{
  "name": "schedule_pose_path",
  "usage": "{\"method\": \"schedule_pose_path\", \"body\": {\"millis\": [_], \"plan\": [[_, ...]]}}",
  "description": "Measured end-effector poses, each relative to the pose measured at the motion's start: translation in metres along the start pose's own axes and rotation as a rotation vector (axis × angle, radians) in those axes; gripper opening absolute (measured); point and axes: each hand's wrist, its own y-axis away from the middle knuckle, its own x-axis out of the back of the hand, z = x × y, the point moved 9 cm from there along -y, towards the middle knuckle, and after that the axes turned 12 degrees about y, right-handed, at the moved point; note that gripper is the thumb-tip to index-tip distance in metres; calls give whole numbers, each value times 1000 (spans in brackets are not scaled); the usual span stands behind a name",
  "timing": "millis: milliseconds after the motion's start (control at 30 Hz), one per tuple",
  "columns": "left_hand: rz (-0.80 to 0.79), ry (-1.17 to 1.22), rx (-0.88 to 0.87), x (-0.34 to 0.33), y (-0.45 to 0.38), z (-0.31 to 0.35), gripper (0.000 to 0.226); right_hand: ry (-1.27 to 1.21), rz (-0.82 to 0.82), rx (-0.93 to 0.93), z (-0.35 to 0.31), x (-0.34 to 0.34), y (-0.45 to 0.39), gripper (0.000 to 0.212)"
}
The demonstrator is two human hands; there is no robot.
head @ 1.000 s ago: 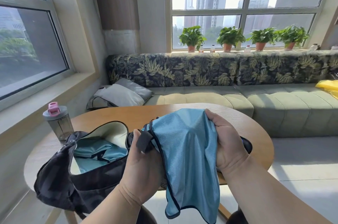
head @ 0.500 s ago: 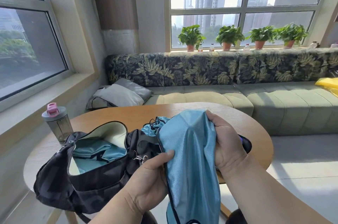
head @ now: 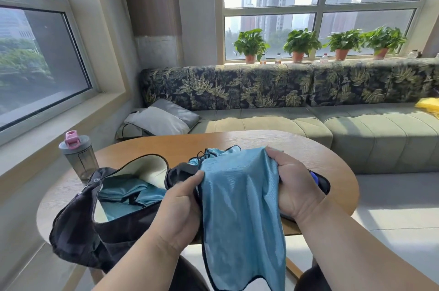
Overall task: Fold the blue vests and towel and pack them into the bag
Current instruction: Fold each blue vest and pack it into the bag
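A light blue vest [head: 240,207] with dark trim hangs between my hands, its lower end drooping past the table's near edge. My left hand [head: 177,210] pinches its left edge with thumb and fingers. My right hand [head: 294,186] grips its upper right corner in curled fingers. To the left lies an open black bag [head: 78,229] with a pale lining. Folded blue cloth [head: 128,195] lies inside the bag. The bag's right end is hidden behind the vest and my hands.
The bag rests on an oval wooden table [head: 237,141]. A grey bottle with a pink lid [head: 77,155] stands at the table's left end. A green sofa [head: 356,129] with grey cushions [head: 161,119] runs behind, with something yellow [head: 430,104] at its right.
My left hand has let go of the bag's dark strap and moved right to pinch the vest's left edge. The right hand keeps its grip.
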Motion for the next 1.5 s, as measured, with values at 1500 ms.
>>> {"method": "schedule_pose_path", "body": {"millis": [1500], "plan": [[55,-1807,-496,-85,-41,105,12,818,174,393,-94,38,-7,24]]}}
